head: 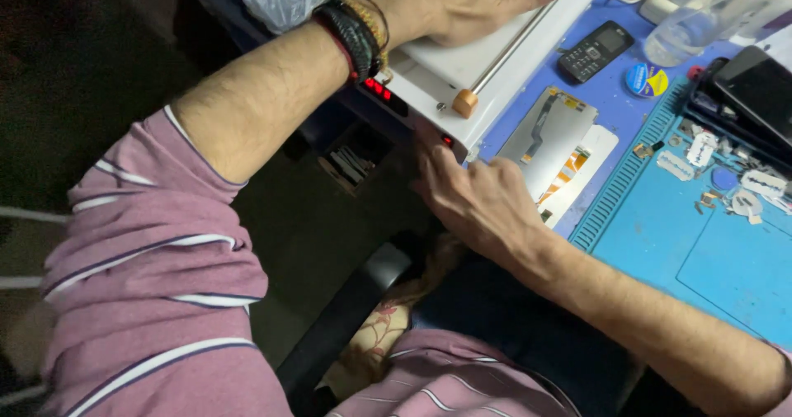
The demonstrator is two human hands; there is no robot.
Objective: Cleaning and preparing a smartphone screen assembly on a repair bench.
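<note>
Workbench [615,95]: a blue surface stretching across the right of the scene, carrying tools and phone parts.
White machine [487,62]: a flat-topped box sitting at the far left of the bench, red lights glowing along its near edge, a small tan knob [465,103] standing at its near corner.
Blue ridged mat [701,244]: lying on the near right, scattered with small metal blades and bits.
Left hand [450,4]: lying open and flat on the machine's top plate, fingers spread — dark and beaded bands circling the wrist.
Right hand [483,198]: resting palm down at the machine's near corner, fingers loosely spread, fingertips touching the casing by a red light — gripping nothing.
Screen panel [549,136]: a grey phone display lying back up, just right of the right hand.
Small black keypad phone [596,50]: lying farther off, beside the machine.
</note>
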